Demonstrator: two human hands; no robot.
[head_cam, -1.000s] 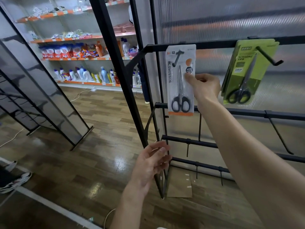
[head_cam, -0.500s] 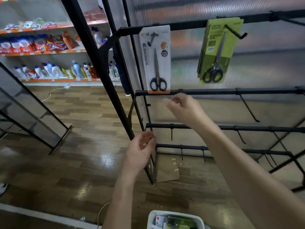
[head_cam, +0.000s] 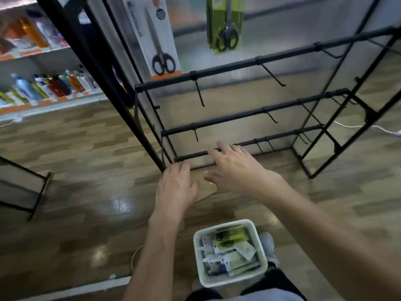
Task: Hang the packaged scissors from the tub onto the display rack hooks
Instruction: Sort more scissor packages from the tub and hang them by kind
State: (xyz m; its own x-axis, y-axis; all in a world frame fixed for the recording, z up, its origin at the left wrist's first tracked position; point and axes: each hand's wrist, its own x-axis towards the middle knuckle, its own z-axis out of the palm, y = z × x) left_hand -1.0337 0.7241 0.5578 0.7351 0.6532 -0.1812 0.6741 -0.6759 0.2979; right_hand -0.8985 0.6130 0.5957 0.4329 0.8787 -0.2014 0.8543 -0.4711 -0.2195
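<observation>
Bare hands (head_cam: pixel 208 179) outstretched, fingers spread, above tub (head_cam: pixel 231 276)

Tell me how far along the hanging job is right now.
Done: a white scissors pack and a green scissors pack hang on the display rack. In hand: nothing; the left hand and right hand are both open and empty, out in front above the tub. Left: many packs remain in the tub, and the lower hooks are bare.

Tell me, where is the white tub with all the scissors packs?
The white tub sits on the wooden floor at the bottom of the head view, below both hands.
</observation>
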